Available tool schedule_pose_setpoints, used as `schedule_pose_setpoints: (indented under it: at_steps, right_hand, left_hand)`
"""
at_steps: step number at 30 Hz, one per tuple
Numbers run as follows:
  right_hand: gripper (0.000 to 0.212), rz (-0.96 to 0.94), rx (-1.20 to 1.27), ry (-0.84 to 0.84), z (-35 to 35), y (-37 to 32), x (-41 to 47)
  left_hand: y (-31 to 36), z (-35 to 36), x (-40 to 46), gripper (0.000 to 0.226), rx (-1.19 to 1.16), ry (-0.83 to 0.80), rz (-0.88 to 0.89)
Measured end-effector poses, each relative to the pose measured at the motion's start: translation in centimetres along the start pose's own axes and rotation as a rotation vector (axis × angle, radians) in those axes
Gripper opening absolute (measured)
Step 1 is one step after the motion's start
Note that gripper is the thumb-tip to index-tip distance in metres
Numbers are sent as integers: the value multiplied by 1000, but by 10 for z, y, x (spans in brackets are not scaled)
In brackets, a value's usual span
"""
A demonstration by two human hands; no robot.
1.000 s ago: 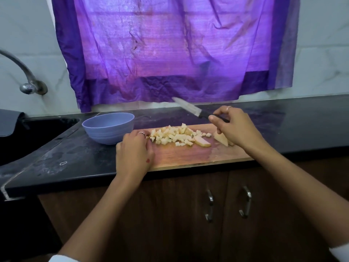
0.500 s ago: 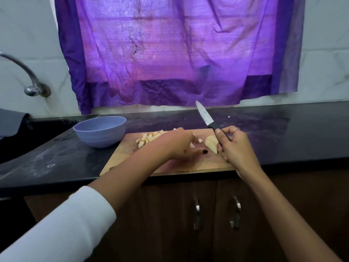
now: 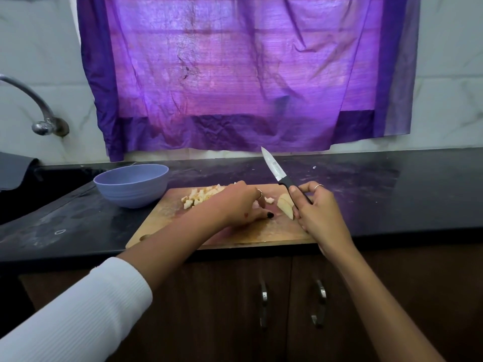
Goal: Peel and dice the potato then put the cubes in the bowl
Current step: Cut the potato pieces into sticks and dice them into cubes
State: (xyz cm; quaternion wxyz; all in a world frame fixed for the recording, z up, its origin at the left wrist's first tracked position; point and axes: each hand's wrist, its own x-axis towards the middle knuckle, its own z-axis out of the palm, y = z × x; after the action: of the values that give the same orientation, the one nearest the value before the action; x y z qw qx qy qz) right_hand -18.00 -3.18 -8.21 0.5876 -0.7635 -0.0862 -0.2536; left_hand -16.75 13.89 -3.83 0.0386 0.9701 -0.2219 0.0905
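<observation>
Wooden board (image 3: 235, 235) on a dark counter (image 3: 392, 194), its near edge at the counter's front lip. Right hand (image 3: 317, 212) wrapped around the black handle of the knife (image 3: 277, 170); blade raised off the board, tip pointing up and away to the left. Potato wedge (image 3: 285, 205) lies on the board, touching the right hand's fingers on their left side, below the handle. Left hand (image 3: 239, 206) reaches across the board palm down, fingers curled onto the wood just left of the wedge; a pale bit of potato shows at its fingertips, but whether it pinches it I cannot tell. Cubes (image 3: 198, 197) heaped on the board's far left, partly hidden behind the left hand; one loose cube between hand and wedge. Bowl (image 3: 130, 185) on the counter just left of the board, beside the heap.
</observation>
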Motion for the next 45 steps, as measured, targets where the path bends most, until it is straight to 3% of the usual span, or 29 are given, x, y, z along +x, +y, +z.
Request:
schedule_pose_setpoints:
  at_steps: [4, 12, 25, 32, 36, 39, 45]
  right_hand:
    - [19, 16, 18, 1, -1, -1, -2]
    - [20, 40, 62, 39, -2, -1, -1]
    - [21, 27, 69, 68, -2, 1, -1]
    - [19, 38, 73, 46, -2, 3, 0]
    - [21, 28, 65, 54, -2, 4, 0]
    - [20, 26, 68, 47, -1, 5, 1]
    - [20, 8, 53, 49, 0, 6, 3]
  left_hand:
    - [-2, -3, 4, 32, 71, -10, 28]
    - [-16, -10, 2, 51, -127, -39, 20]
    - [-19, -2, 0, 43, -127, 43, 54]
    - [0, 7, -18, 43, -165, 144, 254]
    - [2, 12, -12, 69, -32, 123, 104]
    - [1, 12, -10, 63, 73, 105, -26]
    - [13, 15, -7, 53, 45, 152, -132]
